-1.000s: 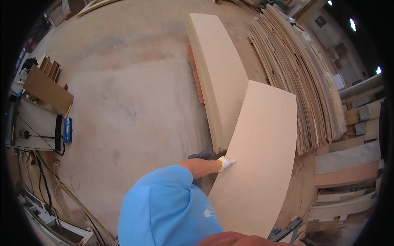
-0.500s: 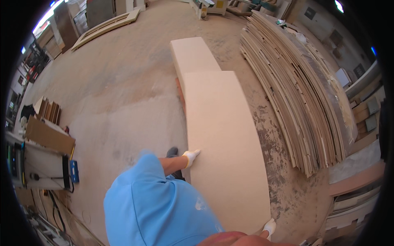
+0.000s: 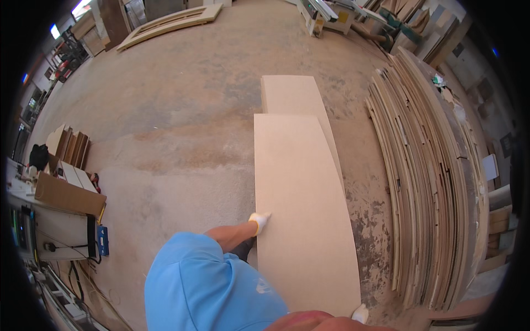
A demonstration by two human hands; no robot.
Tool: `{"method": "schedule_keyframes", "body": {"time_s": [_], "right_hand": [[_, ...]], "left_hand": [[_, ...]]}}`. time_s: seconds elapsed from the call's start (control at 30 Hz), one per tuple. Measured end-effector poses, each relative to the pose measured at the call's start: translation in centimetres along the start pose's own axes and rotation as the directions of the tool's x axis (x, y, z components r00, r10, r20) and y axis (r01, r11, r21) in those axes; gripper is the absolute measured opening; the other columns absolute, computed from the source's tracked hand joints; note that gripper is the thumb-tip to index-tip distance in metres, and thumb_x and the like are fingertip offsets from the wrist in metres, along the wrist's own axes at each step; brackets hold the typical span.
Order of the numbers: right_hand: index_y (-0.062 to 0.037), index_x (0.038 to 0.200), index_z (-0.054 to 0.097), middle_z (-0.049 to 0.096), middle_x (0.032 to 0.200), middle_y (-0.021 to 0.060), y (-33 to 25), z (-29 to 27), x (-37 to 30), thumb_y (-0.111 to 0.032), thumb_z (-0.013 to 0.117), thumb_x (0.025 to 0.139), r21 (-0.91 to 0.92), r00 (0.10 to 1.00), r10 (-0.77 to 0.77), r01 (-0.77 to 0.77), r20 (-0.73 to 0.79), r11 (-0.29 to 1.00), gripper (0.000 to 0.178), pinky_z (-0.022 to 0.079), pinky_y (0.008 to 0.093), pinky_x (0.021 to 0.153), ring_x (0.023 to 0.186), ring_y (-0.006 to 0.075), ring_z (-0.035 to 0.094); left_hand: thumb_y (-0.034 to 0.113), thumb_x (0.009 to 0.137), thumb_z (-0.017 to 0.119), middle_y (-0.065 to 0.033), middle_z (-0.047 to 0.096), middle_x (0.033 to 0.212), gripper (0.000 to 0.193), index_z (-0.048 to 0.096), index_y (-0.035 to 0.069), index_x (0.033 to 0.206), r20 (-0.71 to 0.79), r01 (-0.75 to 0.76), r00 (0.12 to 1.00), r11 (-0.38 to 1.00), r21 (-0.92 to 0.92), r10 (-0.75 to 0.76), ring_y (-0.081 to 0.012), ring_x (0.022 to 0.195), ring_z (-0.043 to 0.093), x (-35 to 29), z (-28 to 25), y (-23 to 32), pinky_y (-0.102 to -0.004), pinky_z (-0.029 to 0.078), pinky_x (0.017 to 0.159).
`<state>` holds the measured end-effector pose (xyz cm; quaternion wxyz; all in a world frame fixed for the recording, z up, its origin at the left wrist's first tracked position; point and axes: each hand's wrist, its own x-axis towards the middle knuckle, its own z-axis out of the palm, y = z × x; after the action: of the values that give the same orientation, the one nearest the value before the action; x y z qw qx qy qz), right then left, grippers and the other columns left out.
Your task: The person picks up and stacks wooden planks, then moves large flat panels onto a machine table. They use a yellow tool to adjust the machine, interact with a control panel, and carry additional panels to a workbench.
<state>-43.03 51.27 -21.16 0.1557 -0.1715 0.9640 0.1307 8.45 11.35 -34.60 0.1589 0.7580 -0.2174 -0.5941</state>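
Note:
A large pale wooden panel (image 3: 301, 209) stretches lengthwise in front of me, its right edge curving toward the far end. My left hand (image 3: 259, 222), in a white glove, grips the panel's left edge with the thumb on top; the fingers are hidden beneath. At the near right corner, my gloved right hand (image 3: 360, 314) is closed on the edge, only partly in view. Beneath and beyond the panel lies a stack of similar panels (image 3: 290, 92), its far end and right side showing.
Tall layered wooden boards (image 3: 428, 182) stand along the right. On the left are a brown board (image 3: 66, 194), a blue case (image 3: 102, 239) and a machine with cables. Farther off are a wooden frame (image 3: 171, 25) on the floor and a machine (image 3: 326, 16).
The panel has shifted left over the stack, so the stack's right side now shows along it. Both hands keep their hold. My view has turned somewhat to the left.

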Motion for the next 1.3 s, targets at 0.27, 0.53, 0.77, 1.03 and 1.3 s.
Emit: {"method": "schedule_keyframes", "body": {"time_s": [0.27,0.53,0.77,1.03,1.3], "right_hand": [[0.0063,0.095,0.075,0.071,0.098,0.0326,-16.6,-6.4,5.0,-0.047,0.039,0.102,0.012,0.980,-0.054,0.057,-0.193,0.998,0.065,0.053,0.0570,0.088,0.095,0.0498,0.070],[0.0004,0.109,0.067,0.070,0.114,0.0284,-23.6,0.2,2.6,-0.036,0.053,0.094,0.021,0.979,-0.204,0.204,-0.026,0.979,0.042,0.051,0.0548,0.097,0.110,0.0464,0.066],[-0.0024,0.125,0.068,0.070,0.125,0.0229,-16.2,12.6,-14.5,-0.035,0.058,0.095,0.327,0.847,-0.194,0.025,0.495,0.945,0.045,0.049,0.0469,0.104,0.119,0.0393,0.065],[-0.0040,0.125,0.068,0.070,0.126,0.0229,-6.2,22.5,-25.9,-0.041,0.061,0.093,0.279,0.714,0.015,-0.292,0.700,0.915,0.049,0.049,0.0451,0.103,0.120,0.0373,0.065],[-0.0008,0.132,0.061,0.069,0.125,0.0259,8.2,34.3,-16.0,-0.030,0.069,0.087,0.223,0.693,0.575,-0.702,0.435,0.676,0.054,0.053,0.0446,0.099,0.115,0.0419,0.067]], "left_hand": [[0.047,0.092,0.073,-0.0179,0.068,0.135,0.066,0.063,-0.001,0.137,0.054,-0.016,0.998,0.999,-0.036,0.018,-0.0308,0.121,0.067,12.2,-0.2,13.5,-0.0444,0.053,0.100],[0.065,0.093,0.060,-0.0220,0.071,0.123,0.077,0.068,-0.002,0.130,0.179,-0.159,0.983,0.662,0.732,0.038,-0.0337,0.114,0.069,20.6,0.0,14.8,-0.0459,0.054,0.097],[0.052,0.096,0.064,-0.0080,0.063,0.071,0.049,0.071,0.003,0.098,0.319,-0.084,0.887,0.563,0.822,-0.333,-0.0222,0.059,0.059,18.0,0.7,0.1,-0.0431,0.049,0.054],[0.056,0.100,0.061,-0.0122,0.064,0.119,0.054,0.058,0.010,0.128,0.236,0.213,0.872,0.767,0.606,-0.428,-0.0269,0.098,0.065,14.7,6.1,-7.8,-0.0465,0.055,0.068],[0.063,0.103,0.049,-0.0067,0.053,0.153,0.068,0.051,0.013,0.149,0.454,0.184,0.866,0.978,0.096,-0.207,-0.0289,0.139,0.050,16.0,12.7,-12.1,-0.0537,0.039,0.117]]}}
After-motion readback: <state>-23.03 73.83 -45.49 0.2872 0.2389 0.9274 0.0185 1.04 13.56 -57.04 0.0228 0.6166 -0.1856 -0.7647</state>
